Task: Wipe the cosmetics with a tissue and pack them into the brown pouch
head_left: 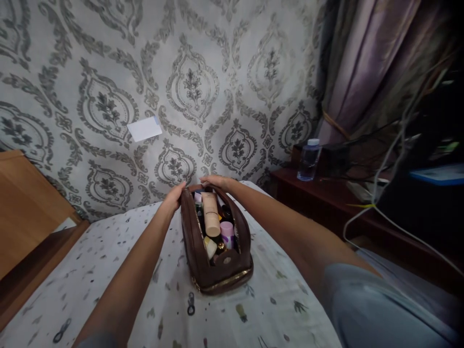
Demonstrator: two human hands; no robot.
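A brown leather cosmetic bag (188,241) lies unzipped on the patterned bed sheet, its top gaping. My left hand (174,198) grips the far left corner, with fingers partly hidden behind the side wall. At the far end, my right hand (216,181) holds the rim near the zipper's end; its fingertips are hard to make out. Inside the bag, a beige tube (210,215) leans on top of the other items. Beside it stands a pink-capped bottle (227,234), and a pale yellow item (210,247) rests near the front. Darker things beneath are hard to tell apart.
Patterned wallpaper with a white card (145,129) rises behind the bed. To the right, a dark red table (286,186) bears a clear water bottle (309,160) and white cables (386,166). A wooden headboard (32,203) stands at left.
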